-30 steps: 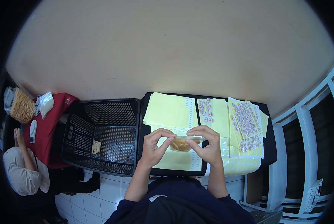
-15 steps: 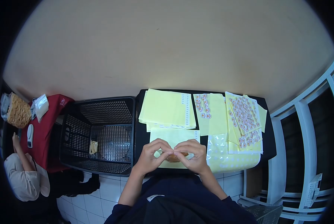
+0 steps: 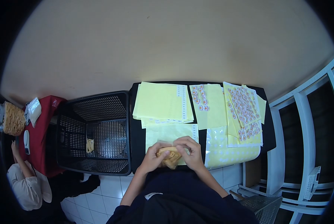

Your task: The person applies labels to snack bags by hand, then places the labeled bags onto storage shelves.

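A small clear bag of yellow-brown food pieces (image 3: pixel 170 159) is between my hands, above the near edge of the table. My left hand (image 3: pixel 152 156) is closed round its left side. The fingers of my right hand (image 3: pixel 191 153) pinch the bag's upper right part. Beneath them lies a yellow sheet (image 3: pixel 163 131) with small labels down its right side. A stack of similar yellow sheets (image 3: pixel 159 100) is just behind it. To the right, round stickers (image 3: pixel 200 98) sit on another yellow sheet.
A black crate (image 3: pixel 128 123) left of the table holds one small bag (image 3: pixel 89 145). Further left, a seated person (image 3: pixel 25 186) is beside a red-covered table (image 3: pixel 44 130) with a white device (image 3: pixel 26 140). More sticker sheets (image 3: pixel 243 108) lie at right.
The food bag has turned and now shows more fully below my fingers. My hands have shifted slightly, the right one tilting. The whole view has moved a little.
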Demonstrator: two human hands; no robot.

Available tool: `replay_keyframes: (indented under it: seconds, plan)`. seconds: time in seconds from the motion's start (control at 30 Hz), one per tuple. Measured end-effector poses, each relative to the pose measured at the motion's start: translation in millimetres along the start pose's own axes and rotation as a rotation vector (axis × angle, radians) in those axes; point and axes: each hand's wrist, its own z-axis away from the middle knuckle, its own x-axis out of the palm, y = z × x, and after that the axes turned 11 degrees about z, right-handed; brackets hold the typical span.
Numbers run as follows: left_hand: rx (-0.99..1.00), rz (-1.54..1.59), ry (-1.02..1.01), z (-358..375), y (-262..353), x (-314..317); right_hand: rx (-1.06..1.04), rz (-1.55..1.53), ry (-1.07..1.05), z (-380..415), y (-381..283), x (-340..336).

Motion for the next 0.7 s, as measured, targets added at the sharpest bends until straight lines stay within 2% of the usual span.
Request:
replay_keyframes:
  seconds: [0.03,0.07,0.1,0.17,0.2,0.23,0.3,0.37,0.43,0.57,0.7]
  plan:
    - [-0.025,0.071,0.072,-0.9,-13.1,-2.5,0.006,0.001,0.002,-2.4,8.1,-3.0]
    - [-0.131,0.186,0.179,-2.3,-23.7,-2.7,0.004,0.087,0.106,-6.0,18.8,-8.1]
    - [-0.139,0.189,0.175,-5.9,-30.2,-3.9,0.002,0.173,0.209,-8.8,29.6,-14.1]
    - [-0.291,0.807,0.321,-16.7,-37.1,-6.5,0.076,0.503,0.401,-11.3,50.9,-28.5]
    - [-0.444,0.954,0.369,-20.8,-37.9,-7.3,0.104,0.629,0.423,-12.0,57.0,-35.5]
    - [-0.450,0.957,0.368,-20.1,-45.0,-13.0,0.109,0.633,0.423,-10.7,61.9,-37.3]
    - [-0.379,1.176,0.152,-19.8,-56.2,-25.3,0.102,0.992,0.361,-8.1,66.7,-39.7]
    - [-0.392,1.177,0.181,-20.7,-55.6,-22.2,0.120,1.019,0.315,-7.4,66.5,-35.5]
    - [-0.467,1.113,0.340,-21.8,-50.2,-16.5,0.079,1.089,0.309,-7.7,66.0,-30.3]
    - [-0.498,1.086,0.350,-21.1,-53.3,-17.0,0.014,1.086,0.249,1.5,65.6,-29.0]
    - [-0.505,1.086,0.398,-22.7,-51.6,-15.1,0.037,1.001,0.196,18.3,53.3,-17.6]
